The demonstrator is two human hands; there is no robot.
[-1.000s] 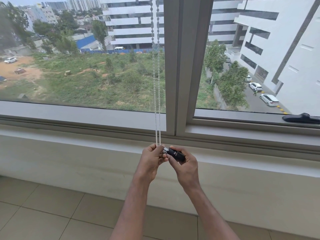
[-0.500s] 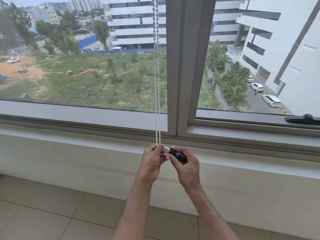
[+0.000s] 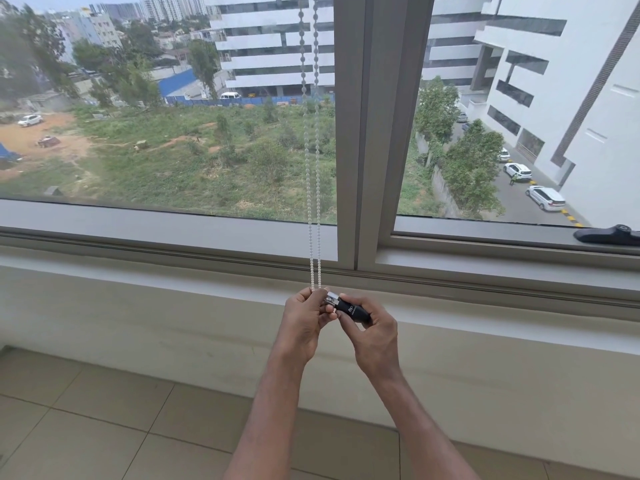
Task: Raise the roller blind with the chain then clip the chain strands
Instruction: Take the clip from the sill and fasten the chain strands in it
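Two strands of white bead chain (image 3: 314,188) hang side by side in front of the window, just left of the grey mullion (image 3: 370,133). My left hand (image 3: 304,320) pinches both strands together at their lower end, near the sill. My right hand (image 3: 372,332) holds a black clip with a silver jaw (image 3: 348,307), its jaw end against the chain beside my left fingers. The blind itself is out of view above the frame; the glass is uncovered.
A pale window sill ledge (image 3: 485,327) runs across below the frame. A black window handle (image 3: 609,234) lies at the right on the lower frame. Beige floor tiles (image 3: 104,427) lie below.
The hands stay together at the chain's lower end. The two strands have drawn a little closer together, and the view has shifted slightly.
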